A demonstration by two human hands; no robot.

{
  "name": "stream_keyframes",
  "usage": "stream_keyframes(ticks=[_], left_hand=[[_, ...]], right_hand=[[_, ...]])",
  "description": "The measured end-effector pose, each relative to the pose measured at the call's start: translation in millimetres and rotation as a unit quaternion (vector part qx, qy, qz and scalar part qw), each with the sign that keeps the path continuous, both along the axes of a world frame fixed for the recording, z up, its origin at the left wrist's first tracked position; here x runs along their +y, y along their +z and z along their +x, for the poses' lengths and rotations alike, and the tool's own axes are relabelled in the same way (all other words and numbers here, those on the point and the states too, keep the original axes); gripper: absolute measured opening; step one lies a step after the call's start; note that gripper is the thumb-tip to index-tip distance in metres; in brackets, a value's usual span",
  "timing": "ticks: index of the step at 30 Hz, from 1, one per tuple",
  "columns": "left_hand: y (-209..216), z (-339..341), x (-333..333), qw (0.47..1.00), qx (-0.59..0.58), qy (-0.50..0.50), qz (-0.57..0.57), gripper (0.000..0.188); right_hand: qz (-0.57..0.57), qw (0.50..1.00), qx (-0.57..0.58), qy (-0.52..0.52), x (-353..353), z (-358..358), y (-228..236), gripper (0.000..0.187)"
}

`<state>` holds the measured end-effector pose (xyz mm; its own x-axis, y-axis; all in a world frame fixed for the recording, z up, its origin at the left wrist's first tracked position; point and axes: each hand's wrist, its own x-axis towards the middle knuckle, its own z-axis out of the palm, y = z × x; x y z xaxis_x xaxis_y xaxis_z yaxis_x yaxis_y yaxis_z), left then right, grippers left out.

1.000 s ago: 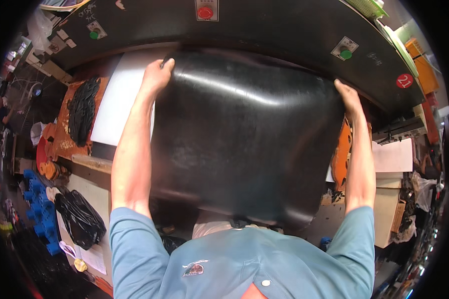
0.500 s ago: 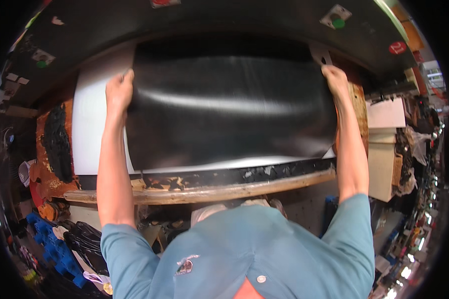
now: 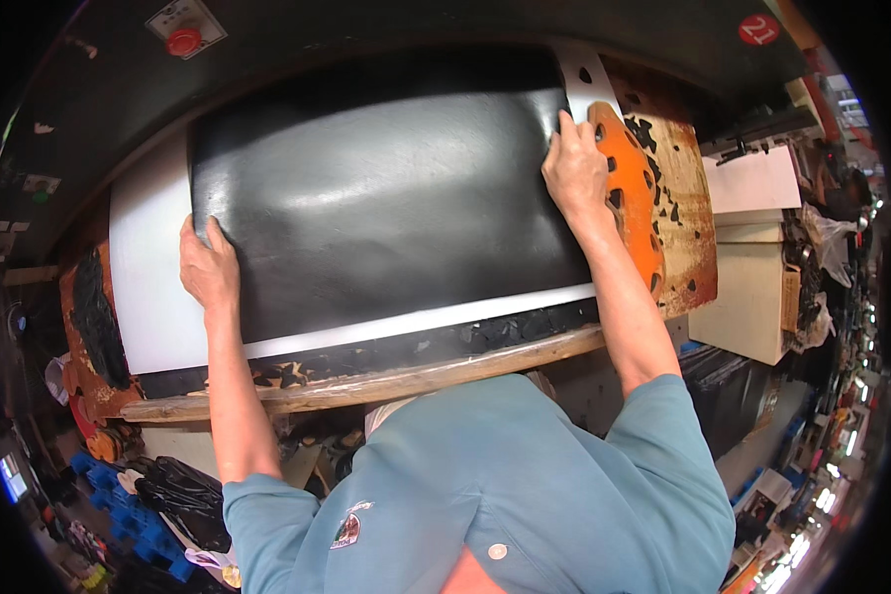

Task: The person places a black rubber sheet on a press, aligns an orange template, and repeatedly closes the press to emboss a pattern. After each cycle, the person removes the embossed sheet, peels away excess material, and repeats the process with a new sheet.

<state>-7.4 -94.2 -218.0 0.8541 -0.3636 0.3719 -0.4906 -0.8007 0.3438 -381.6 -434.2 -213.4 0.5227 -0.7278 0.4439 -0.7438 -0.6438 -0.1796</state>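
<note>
Smooth, slightly glossy black sheet (image 3: pixel 386 198), perhaps rubber; rough wooden edge (image 3: pixel 366 381).

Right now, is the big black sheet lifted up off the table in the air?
No. The black sheet lies flat on the white board, with the left hand and right hand pressing its side edges.

Round red sign (image 3: pixel 757 30), upper right.
</note>
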Motion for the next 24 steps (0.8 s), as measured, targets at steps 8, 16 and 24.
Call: stream_keyframes(ticks=[8, 16, 24], left_hand=[[-11, -1, 0, 0.999, -0.025, -0.006, 0.042, 0.051], [-18, -104, -42, 0.974, -0.043, -0.2, 0.1, 0.065], [9, -234, -136, 0.902, 0.013, -0.415, 0.12, 0.08]], right_hand=[[0.066, 0.994, -0.07, 0.048, -4, -8, 16, 0.045], [0.266, 0.958, 0.038, -0.105, 31, -160, 40, 0.113], [0.202, 0.978, -0.01, -0.046, 50, -163, 25, 0.109]])
